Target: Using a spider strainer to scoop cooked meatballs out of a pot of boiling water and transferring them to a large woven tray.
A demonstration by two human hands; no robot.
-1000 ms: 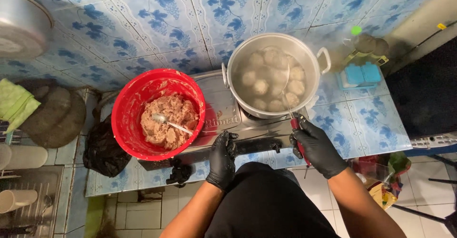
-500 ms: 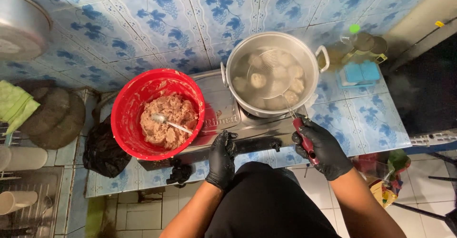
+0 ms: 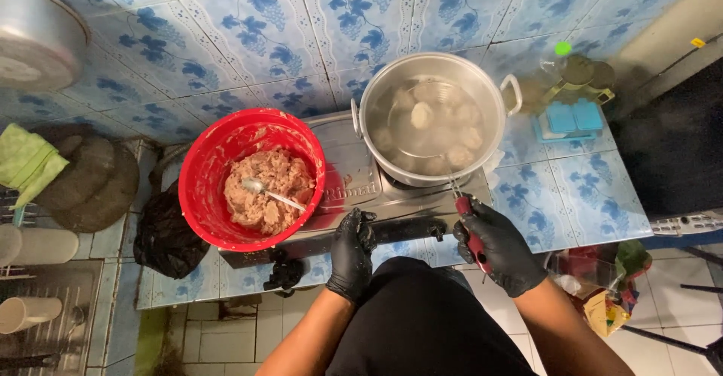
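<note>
Both hands wear black gloves. My right hand (image 3: 499, 246) grips the red handle of a skimmer ladle (image 3: 464, 209) whose head dips into a steel pot (image 3: 503, 124) of cloudy water with pale round balls. The pot sits on a steel gas stove (image 3: 354, 184). My left hand (image 3: 354, 250) rests on the stove's front edge by a black knob, fingers curled, holding nothing I can see. A red plastic bowl (image 3: 207, 173) of pinkish minced paste with a metal spoon (image 3: 263, 191) in it stands left of the pot, partly on the stove.
Blue-patterned tiles cover the wall and counter (image 3: 580, 191). A blue container (image 3: 572, 118) and a bottle with a green cap (image 3: 561, 63) stand right of the pot. Left lie a black bag (image 3: 162, 237), round dark lids (image 3: 94, 184), a green cloth (image 3: 26, 161) and a steel basin (image 3: 34, 37).
The ladle has stirred inside the pot; the balls have shifted and fewer float at the surface. My right hand has kept its grip on the handle. The left hand stays at the stove front.
</note>
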